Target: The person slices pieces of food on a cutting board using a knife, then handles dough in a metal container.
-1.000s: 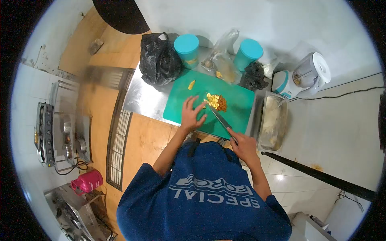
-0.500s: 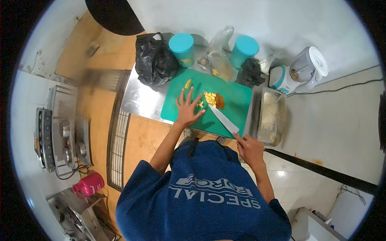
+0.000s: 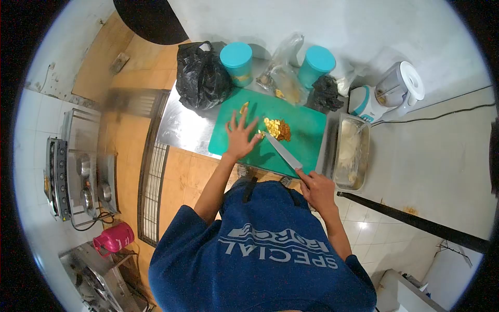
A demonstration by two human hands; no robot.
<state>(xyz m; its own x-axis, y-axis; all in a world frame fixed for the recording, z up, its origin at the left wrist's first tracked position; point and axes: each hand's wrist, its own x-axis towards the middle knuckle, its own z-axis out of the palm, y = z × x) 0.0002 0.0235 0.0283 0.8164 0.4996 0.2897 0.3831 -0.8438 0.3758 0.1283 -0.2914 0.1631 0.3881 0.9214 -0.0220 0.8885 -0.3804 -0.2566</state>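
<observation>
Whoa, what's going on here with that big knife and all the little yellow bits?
A person is working with food on a green cutting board. Their right hand holds the knife, its tip beside the little yellow pieces. Orange-brown bits lie right next to those. Their left hand is spread out over the board, near a few loose yellow bits. A longer yellow piece lies near its fingertips.

Bright scene; glare on steel tabletop [image 3: 183, 126]; soft shadows on wall [image 3: 358, 28]; fisheye curvature, dark corners.
</observation>
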